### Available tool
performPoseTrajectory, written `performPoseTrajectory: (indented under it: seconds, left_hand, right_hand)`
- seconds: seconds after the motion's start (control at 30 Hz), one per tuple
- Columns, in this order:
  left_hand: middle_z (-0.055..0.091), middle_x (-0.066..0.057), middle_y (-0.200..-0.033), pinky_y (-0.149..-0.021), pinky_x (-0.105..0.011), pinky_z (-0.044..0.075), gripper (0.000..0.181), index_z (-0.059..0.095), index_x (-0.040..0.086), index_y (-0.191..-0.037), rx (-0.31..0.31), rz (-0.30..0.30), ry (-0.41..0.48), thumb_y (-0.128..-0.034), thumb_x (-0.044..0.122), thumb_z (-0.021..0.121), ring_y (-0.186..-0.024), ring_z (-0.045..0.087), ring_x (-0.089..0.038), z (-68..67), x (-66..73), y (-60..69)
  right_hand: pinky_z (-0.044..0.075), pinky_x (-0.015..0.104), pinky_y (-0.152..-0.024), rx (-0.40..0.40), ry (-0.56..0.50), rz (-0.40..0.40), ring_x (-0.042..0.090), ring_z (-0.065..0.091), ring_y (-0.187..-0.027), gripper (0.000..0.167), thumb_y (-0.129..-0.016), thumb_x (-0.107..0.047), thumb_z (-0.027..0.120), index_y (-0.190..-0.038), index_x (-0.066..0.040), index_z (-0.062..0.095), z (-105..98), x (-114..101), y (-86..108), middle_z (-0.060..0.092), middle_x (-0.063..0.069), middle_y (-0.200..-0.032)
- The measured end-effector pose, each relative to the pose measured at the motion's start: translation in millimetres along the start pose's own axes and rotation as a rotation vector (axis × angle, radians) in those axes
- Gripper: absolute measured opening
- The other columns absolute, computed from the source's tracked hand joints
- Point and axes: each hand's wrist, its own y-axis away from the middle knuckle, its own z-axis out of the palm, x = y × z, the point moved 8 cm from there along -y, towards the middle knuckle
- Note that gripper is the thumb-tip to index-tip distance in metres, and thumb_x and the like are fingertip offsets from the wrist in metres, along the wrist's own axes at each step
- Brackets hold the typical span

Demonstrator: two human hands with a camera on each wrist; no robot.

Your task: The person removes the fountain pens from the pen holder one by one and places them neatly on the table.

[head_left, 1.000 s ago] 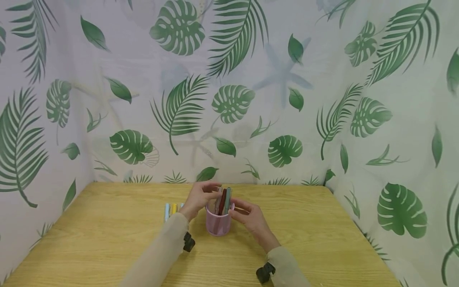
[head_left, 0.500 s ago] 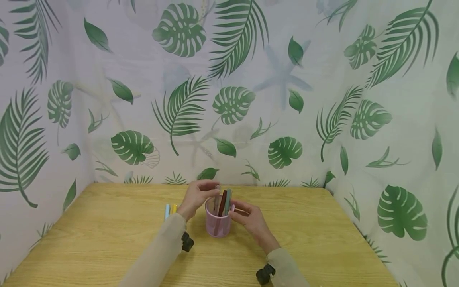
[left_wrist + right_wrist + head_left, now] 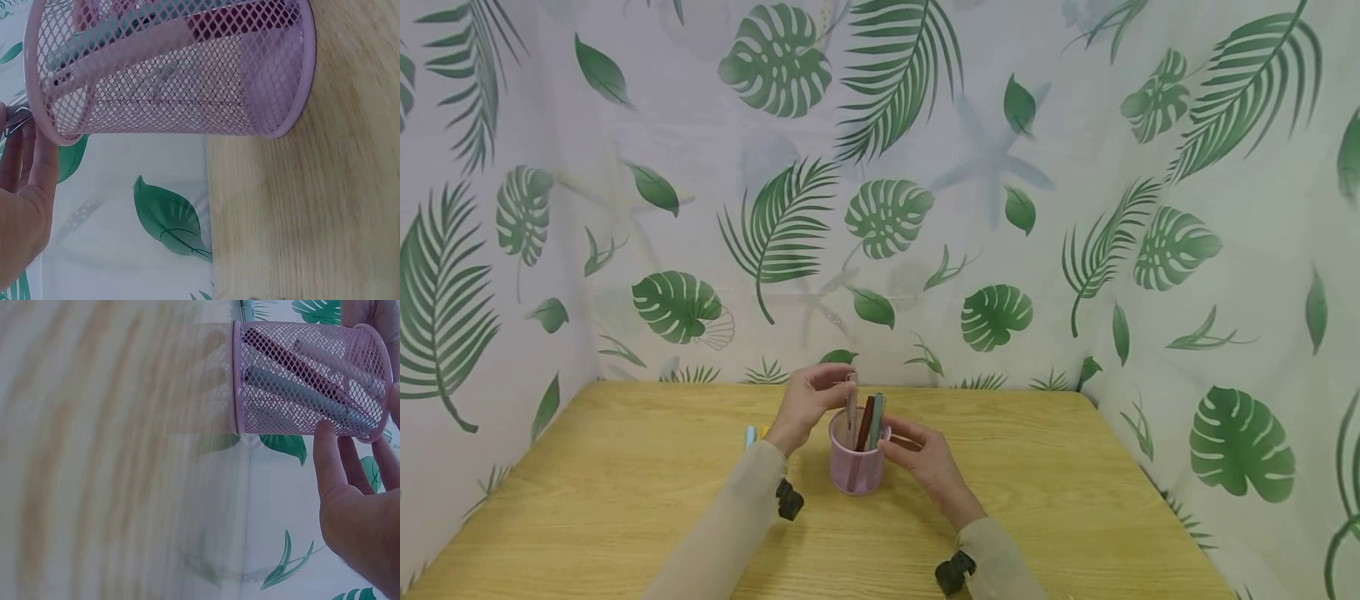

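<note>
A pink mesh pen holder [image 3: 856, 475] stands upright on the table. My left hand [image 3: 805, 404] pinches a pale greyish pen [image 3: 852, 408] by its upper end, the lower part still inside the holder. A dark red pen [image 3: 865, 425] and a grey-green pen [image 3: 877, 421] lean inside against the right of the rim. My right hand [image 3: 928, 462] holds the holder's right side near the rim; in the right wrist view its fingertips [image 3: 325, 428] touch the mesh. The left wrist view shows the pens slanting behind the mesh [image 3: 169, 106].
Left of the holder, a light blue pen [image 3: 750, 436] and a yellow pen [image 3: 765, 432] lie on the wooden table [image 3: 1037, 483], partly hidden by my left wrist. A leaf-patterned white cloth [image 3: 910, 325] hangs behind the table and along both sides.
My left hand has moved up slightly, raising the pale pen higher out of the holder. The left forearm now covers more of the pens on the table. The right hand stays at the holder.
</note>
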Motion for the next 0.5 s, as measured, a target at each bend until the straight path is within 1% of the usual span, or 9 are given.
performPoseTrajectory:
  seconds: [0.13, 0.23, 0.37, 0.5]
  left_hand:
    - [0.067, -0.024, -0.116, -0.085, -0.038, 0.059, 0.031, 0.065, -0.002, -0.121, 0.031, 0.019, 0.028, -0.0913, 0.006, 0.068, -0.09, 0.07, -0.014, -3.2, 5.4, 0.1]
    - [0.068, -0.022, -0.114, -0.083, -0.036, 0.059, 0.03, 0.066, -0.002, -0.12, 0.064, 0.032, 0.045, -0.0907, 0.005, 0.069, -0.088, 0.07, -0.012, -6.8, 9.2, -0.4]
    - [0.072, -0.011, -0.106, -0.081, -0.033, 0.06, 0.032, 0.064, -0.006, -0.12, 0.1, 0.042, 0.073, -0.09, 0.003, 0.069, -0.087, 0.07, -0.01, -12.0, 12.7, -1.6]
    - [0.073, -0.007, -0.104, -0.08, -0.033, 0.06, 0.033, 0.063, -0.007, -0.12, 0.115, 0.054, 0.098, -0.0894, 0.003, 0.069, -0.086, 0.071, -0.012, -15.2, 17.6, -1.2]
  right_hand:
    - [0.052, 0.04, -0.099, -0.004, 0.001, 0.002, 0.032, 0.058, -0.124, 0.047, -0.09, -0.015, 0.071, -0.135, -0.008, 0.059, 0, 0, 0.4, 0.058, 0.015, -0.138]
    - [0.052, 0.04, -0.099, -0.007, 0.001, 0.0, 0.032, 0.058, -0.124, 0.047, -0.09, -0.015, 0.071, -0.135, -0.008, 0.059, 1, 0, 0.3, 0.057, 0.015, -0.138]
    - [0.052, 0.039, -0.099, -0.011, -0.001, 0.0, 0.032, 0.058, -0.124, 0.047, -0.091, -0.015, 0.071, -0.135, -0.007, 0.059, 1, 0, -0.5, 0.057, 0.016, -0.138]
    - [0.052, 0.04, -0.099, -0.008, 0.003, 0.006, 0.032, 0.058, -0.124, 0.047, -0.09, -0.016, 0.072, -0.135, -0.008, 0.059, 0, 0, -1.4, 0.057, 0.016, -0.138]
